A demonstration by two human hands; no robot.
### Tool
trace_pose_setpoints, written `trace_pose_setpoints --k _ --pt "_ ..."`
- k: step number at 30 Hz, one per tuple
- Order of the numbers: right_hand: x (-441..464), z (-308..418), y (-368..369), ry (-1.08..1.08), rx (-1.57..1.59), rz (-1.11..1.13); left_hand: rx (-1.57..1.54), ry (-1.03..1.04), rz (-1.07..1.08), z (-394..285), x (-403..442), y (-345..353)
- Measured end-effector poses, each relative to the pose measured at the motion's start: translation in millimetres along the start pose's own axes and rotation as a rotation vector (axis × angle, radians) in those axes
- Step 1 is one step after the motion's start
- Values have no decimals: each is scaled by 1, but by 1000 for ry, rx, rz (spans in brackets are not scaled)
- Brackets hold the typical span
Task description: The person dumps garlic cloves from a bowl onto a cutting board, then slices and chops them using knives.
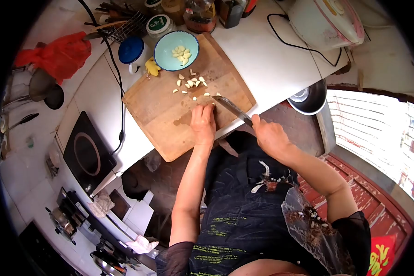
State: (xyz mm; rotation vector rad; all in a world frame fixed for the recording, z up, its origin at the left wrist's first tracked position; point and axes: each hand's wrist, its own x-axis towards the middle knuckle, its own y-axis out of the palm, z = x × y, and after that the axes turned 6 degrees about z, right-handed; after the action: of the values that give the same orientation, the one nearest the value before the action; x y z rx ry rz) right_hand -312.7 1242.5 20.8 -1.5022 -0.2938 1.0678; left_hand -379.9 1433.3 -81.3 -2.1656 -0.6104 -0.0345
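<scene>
A wooden cutting board (163, 112) lies on the white counter. Loose peeled garlic cloves (197, 83) are scattered on its upper middle. My left hand (202, 123) rests on the board with fingers bent together, a pale garlic clove (213, 104) at its fingertips, mostly hidden. My right hand (270, 138) grips the handle of a kitchen knife (234, 109). The blade points up and left over the board, its tip just beyond my left fingertips and close to a few cloves. At the board's far edge, a light-blue bowl (163, 54) holds more peeled cloves.
Beside the bowl are a piece of ginger (152, 67) and a blue-lidded mug (131, 51). Several jars (160, 25) stand behind. An induction cooktop (88, 154) sits left, with a black cable (119, 83) near the board. A rice cooker (324, 23) stands at right.
</scene>
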Motion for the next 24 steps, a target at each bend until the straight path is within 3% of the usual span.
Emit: trace_pose_setpoints --k 15,22,24 --pt "-6 2 -18 -60 17 39 35 54 26 6 -4 5" --pt "2 18 -4 56 52 18 12 24 37 8 -7 3" --pt "2 17 -9 59 184 38 7 13 35 4 -5 4"
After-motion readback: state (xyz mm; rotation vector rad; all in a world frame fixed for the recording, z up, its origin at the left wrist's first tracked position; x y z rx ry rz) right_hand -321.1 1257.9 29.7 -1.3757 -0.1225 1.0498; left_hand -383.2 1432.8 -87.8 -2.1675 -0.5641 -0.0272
